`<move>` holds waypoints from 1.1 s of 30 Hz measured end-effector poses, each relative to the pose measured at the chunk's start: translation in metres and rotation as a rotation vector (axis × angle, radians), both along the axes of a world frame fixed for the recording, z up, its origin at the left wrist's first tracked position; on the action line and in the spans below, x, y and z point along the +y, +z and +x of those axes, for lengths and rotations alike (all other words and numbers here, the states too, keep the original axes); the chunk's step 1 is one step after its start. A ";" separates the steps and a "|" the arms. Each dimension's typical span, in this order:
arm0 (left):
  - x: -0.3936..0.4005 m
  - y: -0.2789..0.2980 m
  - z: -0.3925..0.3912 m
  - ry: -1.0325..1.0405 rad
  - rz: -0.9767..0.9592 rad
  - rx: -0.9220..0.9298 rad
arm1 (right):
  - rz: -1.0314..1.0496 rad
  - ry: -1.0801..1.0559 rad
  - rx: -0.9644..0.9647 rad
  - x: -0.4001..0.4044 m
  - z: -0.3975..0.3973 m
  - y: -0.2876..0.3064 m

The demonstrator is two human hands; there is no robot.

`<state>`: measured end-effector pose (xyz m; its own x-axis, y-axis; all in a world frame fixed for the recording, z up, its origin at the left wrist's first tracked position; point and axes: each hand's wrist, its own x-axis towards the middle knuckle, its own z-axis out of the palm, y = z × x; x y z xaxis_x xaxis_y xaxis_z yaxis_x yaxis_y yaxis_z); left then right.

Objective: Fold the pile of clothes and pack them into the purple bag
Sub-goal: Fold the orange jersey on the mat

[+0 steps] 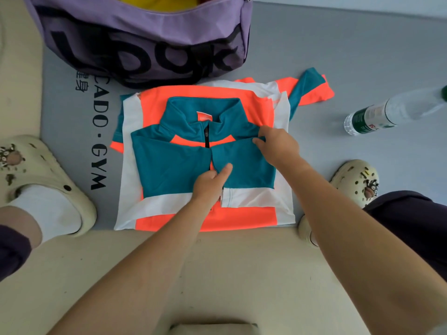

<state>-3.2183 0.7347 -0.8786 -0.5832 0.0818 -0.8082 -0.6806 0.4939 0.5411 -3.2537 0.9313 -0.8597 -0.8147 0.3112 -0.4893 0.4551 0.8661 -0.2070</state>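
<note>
A teal, orange and white zip jersey [169, 163] lies on the grey mat, collar away from me, on top of a second garment [244, 218] in the same colours. My left hand [209, 184] rests on the jersey's middle with the thumb pressing the teal cloth near the zip. My right hand [278, 146] pinches the folded-in teal sleeve at the jersey's right shoulder. The purple bag [145, 44] stands open just beyond the clothes, with yellow cloth [157, 2] showing inside.
A plastic water bottle [387, 112] lies on the grey mat [338, 56] to the right. My feet in cream clogs sit at the left [43, 180] and right [355, 180] of the clothes. Beige floor [229, 274] lies below the mat.
</note>
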 end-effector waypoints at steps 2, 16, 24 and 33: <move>-0.001 -0.005 0.005 -0.080 -0.029 0.044 | -0.008 -0.011 0.023 -0.002 0.001 0.000; 0.001 0.017 0.033 -1.004 -0.240 0.727 | -0.233 -0.710 -0.072 0.000 0.140 -0.001; 0.007 0.026 0.032 -1.041 -0.276 0.562 | -0.355 -0.629 -0.199 0.004 0.149 0.012; 0.084 0.046 0.035 -0.318 -0.053 0.106 | -0.944 -0.559 -0.198 0.004 0.138 0.032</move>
